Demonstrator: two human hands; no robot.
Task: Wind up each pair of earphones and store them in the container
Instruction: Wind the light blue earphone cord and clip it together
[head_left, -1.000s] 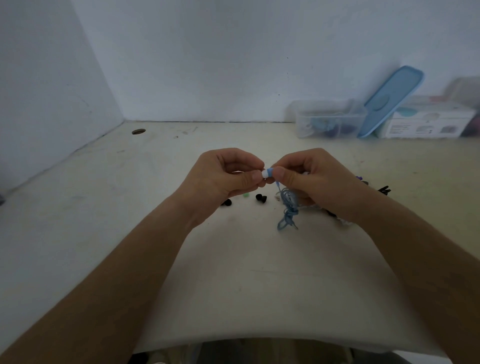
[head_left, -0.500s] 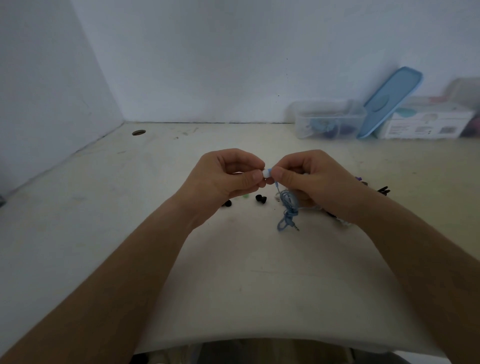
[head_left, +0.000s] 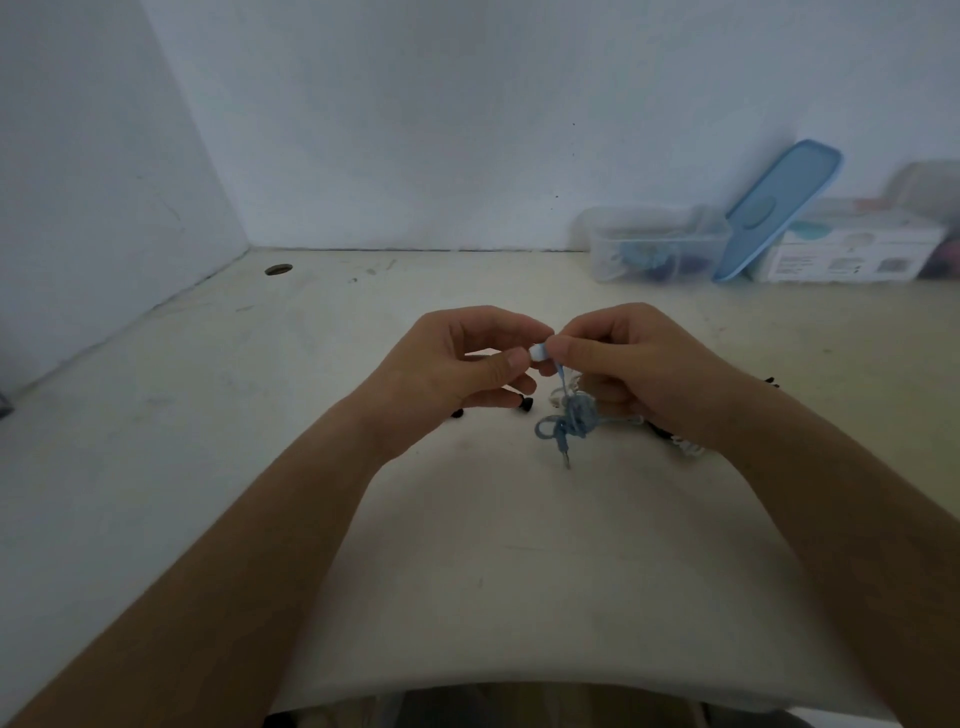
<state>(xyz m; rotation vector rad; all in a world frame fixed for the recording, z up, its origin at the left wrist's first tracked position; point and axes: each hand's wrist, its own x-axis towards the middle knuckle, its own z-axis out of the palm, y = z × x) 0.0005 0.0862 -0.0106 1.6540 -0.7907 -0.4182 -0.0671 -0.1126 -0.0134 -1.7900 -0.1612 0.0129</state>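
Note:
A pair of blue earphones (head_left: 570, 422) hangs in a loose tangle over the middle of the table, its plug dangling at the bottom. My left hand (head_left: 462, 364) and my right hand (head_left: 634, 364) meet above it, and both pinch the pale blue earbud (head_left: 539, 353) between thumb and fingertips. The cord runs down from that bud under my right hand. The clear plastic container (head_left: 657, 244) stands at the back right against the wall, with coiled earphones inside.
A blue lid (head_left: 779, 205) leans on the container, beside a white box (head_left: 852, 249). Small black ear tips (head_left: 525, 402) lie under my left hand. More black and white earphone cords (head_left: 680, 441) lie under my right wrist. A cable hole (head_left: 279, 269) sits at the back left.
The hanging blue tangle has swung and loosened a little, with a loop now sticking out to the left. Both hands have stayed together on the earbud.

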